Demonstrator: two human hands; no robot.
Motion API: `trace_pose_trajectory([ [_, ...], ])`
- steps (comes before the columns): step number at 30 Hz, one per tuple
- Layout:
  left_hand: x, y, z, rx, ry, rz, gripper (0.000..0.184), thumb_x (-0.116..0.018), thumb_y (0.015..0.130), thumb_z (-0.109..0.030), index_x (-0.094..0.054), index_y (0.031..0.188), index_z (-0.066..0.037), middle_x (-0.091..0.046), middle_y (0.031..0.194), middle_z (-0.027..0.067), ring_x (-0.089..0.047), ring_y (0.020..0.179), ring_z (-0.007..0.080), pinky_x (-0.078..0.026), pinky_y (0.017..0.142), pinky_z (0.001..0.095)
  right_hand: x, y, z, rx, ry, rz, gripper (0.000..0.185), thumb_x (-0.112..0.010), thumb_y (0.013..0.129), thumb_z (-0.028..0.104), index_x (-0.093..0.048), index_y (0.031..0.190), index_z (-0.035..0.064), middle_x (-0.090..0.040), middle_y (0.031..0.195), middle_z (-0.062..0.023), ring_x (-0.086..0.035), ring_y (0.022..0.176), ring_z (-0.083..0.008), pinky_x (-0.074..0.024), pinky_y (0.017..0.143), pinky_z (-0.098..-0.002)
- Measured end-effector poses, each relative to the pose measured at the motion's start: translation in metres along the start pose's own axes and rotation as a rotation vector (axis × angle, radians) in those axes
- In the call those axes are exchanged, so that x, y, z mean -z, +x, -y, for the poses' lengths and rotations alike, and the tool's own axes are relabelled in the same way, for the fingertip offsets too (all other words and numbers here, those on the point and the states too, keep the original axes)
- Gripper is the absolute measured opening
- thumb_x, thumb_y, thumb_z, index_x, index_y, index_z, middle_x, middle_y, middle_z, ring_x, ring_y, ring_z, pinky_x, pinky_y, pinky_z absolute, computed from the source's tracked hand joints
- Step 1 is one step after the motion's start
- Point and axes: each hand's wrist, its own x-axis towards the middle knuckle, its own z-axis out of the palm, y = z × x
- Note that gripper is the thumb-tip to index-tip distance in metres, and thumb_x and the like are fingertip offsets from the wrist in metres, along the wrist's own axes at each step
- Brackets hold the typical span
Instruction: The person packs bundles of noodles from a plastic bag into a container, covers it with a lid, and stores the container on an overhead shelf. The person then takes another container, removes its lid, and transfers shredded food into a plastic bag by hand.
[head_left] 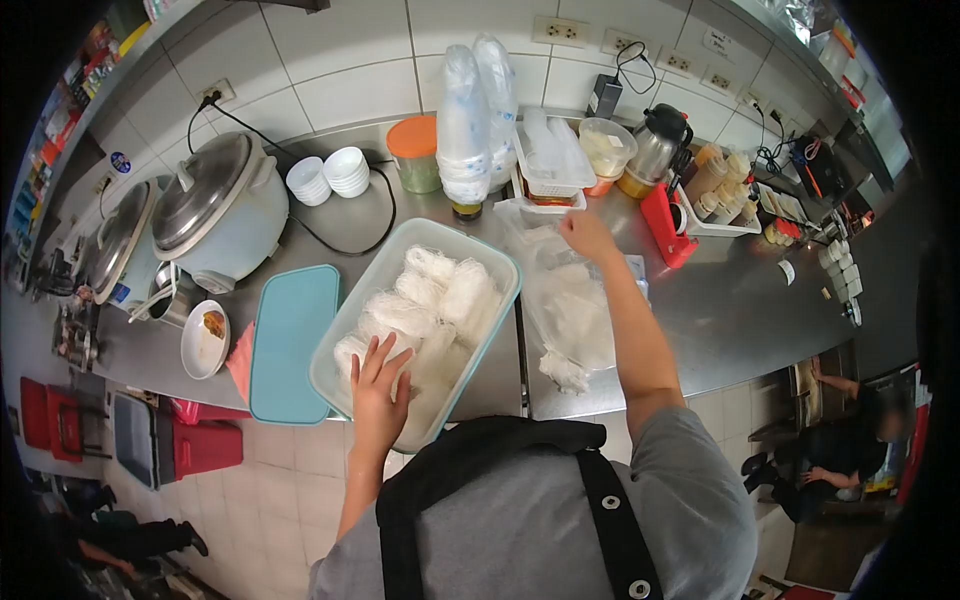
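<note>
A clear plastic tub (345,312) with a pale blue rim stands tilted on the steel counter and holds several bundles of white thin noodles (403,312). Over its near left side is my left hand (378,395), fingers spread, fingertips close to the noodles; whether they touch is unclear. To the right lies a clear plastic bag (575,305) with whitish contents. My right hand (590,238) is closed at the bag's far edge and appears to grip the plastic; its fingertips are partly hidden. The tub's blue lid (293,345) lies flat to the left.
Large pots (225,215) and a bowl (205,340) stand at left. Along the wall are white bowls (346,172), an orange-lidded jar (414,155), stacked plastic cups (466,130), a white basket (553,160), a steel jug (660,145) and a red holder (668,228). Other people are at both sides.
</note>
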Motion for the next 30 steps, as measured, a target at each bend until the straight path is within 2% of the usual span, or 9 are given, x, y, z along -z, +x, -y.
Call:
trace_pose_trajectory([
  [3, 0.0, 0.004, -0.004, -0.002, -0.027, 0.012, 0.033, -0.063, 0.088, -0.002, -0.067, 0.118, -0.013, -0.054, 0.142, 0.0091, -0.043, 0.139, 0.0326, -0.024, 0.116, 0.0562, -0.019, 0.024, 0.014, 0.149, 0.362, 0.148, 0.015, -0.06, 0.082, 0.012, -0.07, 0.089, 0.003, -0.072, 0.09, -0.0156, -0.068, 0.091, -0.0311, -0.0516, 0.082, -0.0418],
  [5, -0.001, 0.009, -0.009, -0.035, -0.017, 0.003, 0.033, -0.064, 0.087, -0.002, -0.068, 0.118, -0.013, -0.055, 0.141, 0.0094, -0.044, 0.138, 0.0327, -0.025, 0.115, 0.0559, -0.07, 0.047, -0.003, 0.199, 0.193, 0.22, 0.019, -0.065, 0.081, 0.014, -0.068, 0.096, 0.004, -0.07, 0.101, -0.0158, -0.066, 0.099, -0.0323, -0.0505, 0.088, -0.0425],
  [9, 0.003, 0.01, -0.02, -0.027, -0.009, -0.038, 0.032, -0.064, 0.087, -0.001, -0.068, 0.117, -0.014, -0.055, 0.14, 0.0098, -0.045, 0.138, 0.0323, -0.026, 0.115, 0.055, -0.074, 0.035, 0.017, 0.186, -0.229, 0.301, 0.041, -0.076, 0.076, 0.02, -0.064, 0.114, 0.0093, -0.063, 0.119, -0.0162, -0.06, 0.112, -0.0345, -0.0492, 0.095, -0.0447],
  [12, 0.005, 0.001, -0.015, 0.01, -0.01, -0.075, 0.032, -0.064, 0.087, 0.0, -0.068, 0.115, -0.013, -0.055, 0.14, 0.0097, -0.045, 0.137, 0.0326, -0.026, 0.115, 0.0543, -0.062, 0.026, 0.025, 0.165, -0.313, 0.289, 0.067, -0.085, 0.068, 0.027, -0.059, 0.128, 0.0126, -0.058, 0.127, -0.0162, -0.058, 0.116, -0.0363, -0.0486, 0.097, -0.046],
  [18, 0.009, -0.02, 0.004, 0.099, 0.028, -0.078, 0.03, -0.064, 0.086, 0.0, -0.069, 0.113, -0.013, -0.056, 0.139, 0.0096, -0.046, 0.136, 0.034, -0.028, 0.114, 0.0544, -0.002, 0.036, 0.027, 0.164, -0.356, 0.491, 0.078, -0.086, 0.061, 0.041, -0.06, 0.127, 0.0079, -0.06, 0.126, -0.0158, -0.059, 0.116, -0.0314, -0.0497, 0.094, -0.0436],
  [21, 0.011, -0.02, 0.011, 0.093, 0.054, -0.091, 0.03, -0.064, 0.086, 0.0, -0.069, 0.113, -0.012, -0.055, 0.139, 0.0094, -0.046, 0.136, 0.0341, -0.029, 0.113, 0.0546, 0.048, 0.031, 0.027, 0.155, -0.227, 0.533, 0.081, -0.085, 0.061, 0.044, -0.06, 0.127, 0.0058, -0.061, 0.125, -0.0159, -0.06, 0.116, -0.0295, -0.0498, 0.093, -0.0407],
  [24, 0.014, -0.015, 0.011, 0.101, 0.087, -0.047, 0.028, -0.063, 0.088, -0.001, -0.069, 0.113, -0.013, -0.055, 0.14, 0.009, -0.045, 0.137, 0.0338, -0.028, 0.114, 0.055, 0.106, 0.028, 0.046, 0.111, -0.203, 0.923, 0.084, -0.085, 0.058, 0.043, -0.059, 0.128, 0.0038, -0.063, 0.124, -0.0167, -0.06, 0.116, -0.0303, -0.0479, 0.096, -0.0375],
  [27, 0.016, -0.008, 0.011, 0.063, 0.098, -0.034, 0.027, -0.063, 0.088, -0.002, -0.069, 0.113, -0.013, -0.055, 0.14, 0.0096, -0.046, 0.136, 0.0342, -0.028, 0.114, 0.0556, 0.125, 0.02, 0.041, 0.244, -0.145, 0.844, 0.084, -0.085, 0.059, 0.042, -0.059, 0.128, 0.0033, -0.063, 0.123, -0.0156, -0.059, 0.114, -0.0306, -0.0464, 0.096, -0.0357],
  [30, 0.016, -0.004, 0.007, 0.025, 0.093, -0.03, 0.027, -0.063, 0.089, -0.003, -0.069, 0.113, -0.013, -0.055, 0.14, 0.0096, -0.046, 0.136, 0.0337, -0.028, 0.114, 0.0556, 0.134, 0.009, 0.05, 0.342, -0.263, 0.936, 0.075, -0.083, 0.063, 0.035, -0.059, 0.125, 0.0022, -0.063, 0.123, -0.0144, -0.058, 0.115, -0.0288, -0.0464, 0.095, -0.0342],
])
